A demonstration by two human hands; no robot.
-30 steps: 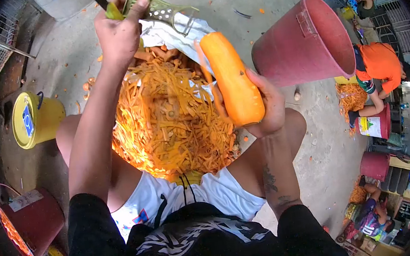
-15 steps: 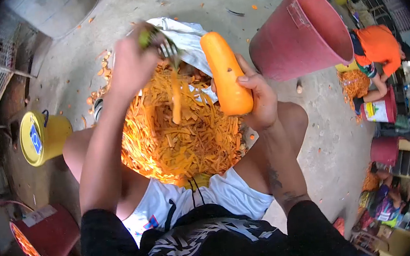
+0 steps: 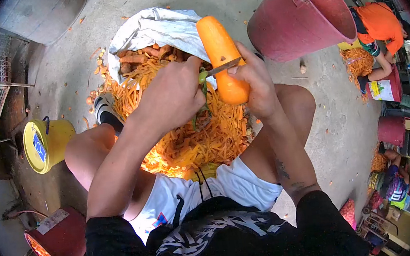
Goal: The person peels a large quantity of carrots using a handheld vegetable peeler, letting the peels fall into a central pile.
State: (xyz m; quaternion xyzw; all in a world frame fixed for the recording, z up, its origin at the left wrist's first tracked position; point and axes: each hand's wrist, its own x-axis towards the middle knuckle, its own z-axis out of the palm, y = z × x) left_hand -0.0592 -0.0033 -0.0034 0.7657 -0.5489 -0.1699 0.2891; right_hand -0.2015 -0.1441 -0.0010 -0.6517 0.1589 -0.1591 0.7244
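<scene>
My left hand (image 3: 173, 93) is closed round the green handle of a peeler (image 3: 226, 66). Its metal blade lies across the middle of a thick, peeled-looking orange carrot (image 3: 220, 40). The carrot is held tilted by my right hand (image 3: 256, 84), with the fingers wrapped round its right side and the thumb near the blade. A dark spot shows on the carrot just above the blade. Below both hands, a heap of orange peelings (image 3: 201, 143) lies between my legs. Beyond it, a white sack (image 3: 152, 20) holds unpeeled carrots (image 3: 158, 51).
A large red bin (image 3: 279, 23) stands at the upper right, a yellow bucket (image 3: 59, 139) at the left. Red tubs (image 3: 71, 239) with orange pieces lean at the lower left. A person in an orange shirt (image 3: 380, 24) bends over at the right, near more peelings.
My left hand has moved right and down, bringing the peeler from above the heap onto the carrot. The strip of peel hanging by the peeler is no longer seen. The view has shifted slightly.
</scene>
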